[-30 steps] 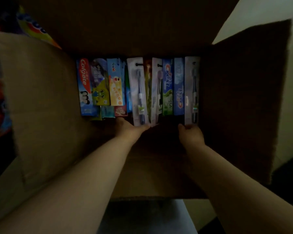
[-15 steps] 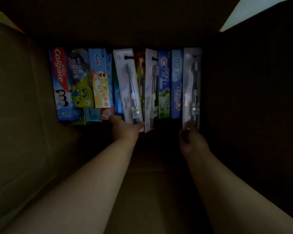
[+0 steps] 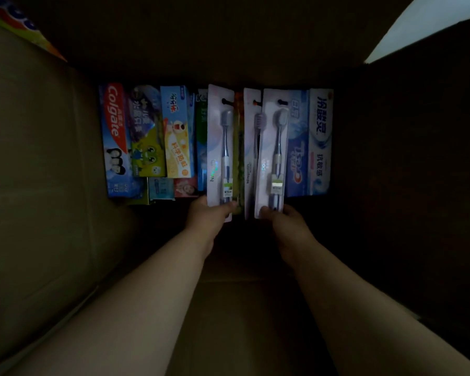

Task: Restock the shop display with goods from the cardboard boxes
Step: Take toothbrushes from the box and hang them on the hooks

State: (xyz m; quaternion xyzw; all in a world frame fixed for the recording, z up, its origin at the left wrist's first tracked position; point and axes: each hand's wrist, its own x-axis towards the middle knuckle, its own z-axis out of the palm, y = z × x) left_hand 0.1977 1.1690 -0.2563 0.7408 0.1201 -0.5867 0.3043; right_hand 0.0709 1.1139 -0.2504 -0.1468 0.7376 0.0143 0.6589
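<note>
Reaching deep into the cardboard box (image 3: 38,164), person has both hands on carded toothbrushes. Left hand (image 3: 207,218) pinches bottom edge of the left toothbrush card (image 3: 219,147), thumb on front face. Right hand (image 3: 288,223) pinches bottom of the right toothbrush card (image 3: 272,156), which sits over the front of a 3rd toothbrush card (image 3: 250,147) standing edge-on between the 2. So both grips are closed on stock, neither loose.

Goods stand upright in 1 row along the far box wall: Colgate carton (image 3: 115,139) at far left, green frog kids' carton (image 3: 147,142) and yellow kids' carton (image 3: 176,137) beside it, Crest carton (image 3: 297,156) and a white-blue carton (image 3: 320,139) at right. A few smaller packs lie low in front at left, too dim to ID. Lighting v. poor; shop display not in view.

Step, as judged: pick phase, pulling toothbrush cards out of the box, w/ most stock not yet removed. Task looks early.

Next move prob needs: lift both cards straight up and clear of neighbours so the 3rd card and cartons don't tip or drag along, keep pinch firm since thin card can flex or slip, then carry to display and hang by the top hook holes. Risk: cards snag on each other.
</note>
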